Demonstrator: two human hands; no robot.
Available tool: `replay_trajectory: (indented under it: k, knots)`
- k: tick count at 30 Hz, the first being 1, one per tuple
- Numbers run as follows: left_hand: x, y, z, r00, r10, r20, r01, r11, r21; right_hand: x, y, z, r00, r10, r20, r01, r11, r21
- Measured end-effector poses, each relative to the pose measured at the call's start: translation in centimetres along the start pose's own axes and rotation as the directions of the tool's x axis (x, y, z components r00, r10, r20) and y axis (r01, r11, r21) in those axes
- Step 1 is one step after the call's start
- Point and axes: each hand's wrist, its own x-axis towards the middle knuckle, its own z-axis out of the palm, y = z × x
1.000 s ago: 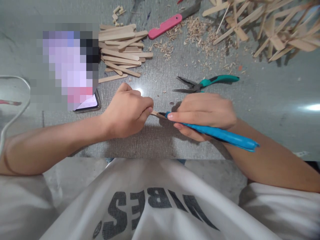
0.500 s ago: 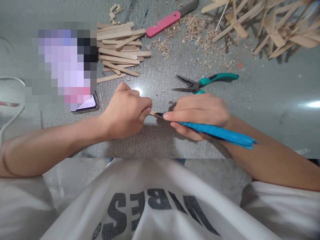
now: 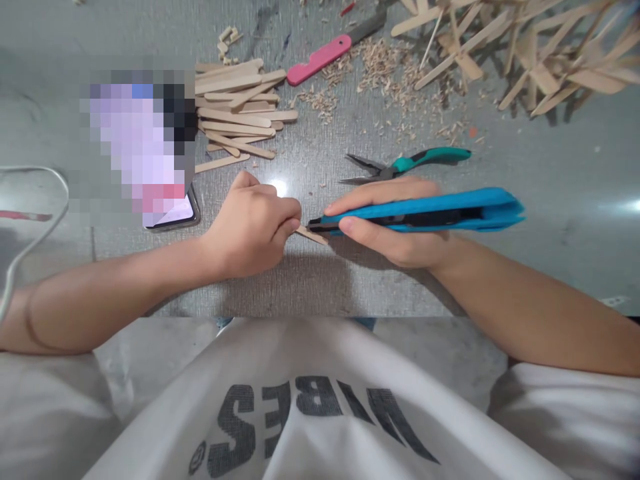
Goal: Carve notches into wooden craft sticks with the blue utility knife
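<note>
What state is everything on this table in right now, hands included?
left hand, closed around one end of the stick piece
right hand, gripping the blue knife
stick piece, short, free end poking out toward the knife
blue knife, held level, tip by the stick piece
pliers, lying flat, jaws open
pink knife, lying flat beside shavings
stick pile, loose, lying flat
phone, screen lit

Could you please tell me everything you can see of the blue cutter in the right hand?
The blue cutter is a long, slim utility knife with a blue, plastic-looking body and a black strip along its middle. It lies almost level, its dark tip pointing left, at the end of a small wooden stick pinched by the left hand. The right hand grips its front half; the rear end juts out free.
</note>
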Motion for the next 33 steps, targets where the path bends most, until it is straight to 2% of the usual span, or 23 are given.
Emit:
replay_trajectory:
  k: [3,5,11,16,20,27,33]
  knots:
    - [-0.01,-0.09,0.01,1.000,-0.003,0.003,0.003,1.000,-0.021,-0.03,0.02,-0.22,0.993,0.120,-0.002,-0.120,0.991,0.052]
    - [-0.03,-0.16,0.03,1.000,0.000,0.004,0.000,0.999,-0.038,-0.07,0.11,-0.34,0.989,0.150,-0.012,-0.148,0.986,0.078]
    - [0.00,-0.25,-0.07,1.000,0.005,-0.006,-0.005,0.997,-0.075,-0.20,0.32,-0.23,0.987,0.161,0.003,-0.158,0.964,0.213]
    - [0.07,-0.22,-0.36,1.000,0.004,0.022,-0.002,0.996,-0.085,-0.39,0.64,0.11,0.979,0.159,-0.131,-0.121,0.957,0.262]
    - [0.06,-0.30,-0.49,0.999,0.010,0.031,-0.007,0.995,-0.100,-0.34,0.60,-0.04,0.983,0.062,-0.173,-0.039,0.990,0.135]
    - [0.00,-0.46,-0.32,1.000,0.020,0.004,-0.019,0.992,-0.121,-0.16,0.07,-0.34,0.983,-0.161,-0.089,0.154,0.985,-0.077]
    - [0.01,-0.45,-0.30,1.000,0.015,-0.012,-0.017,0.991,-0.130,-0.33,0.14,-0.01,0.958,-0.277,-0.070,0.269,0.957,-0.104]
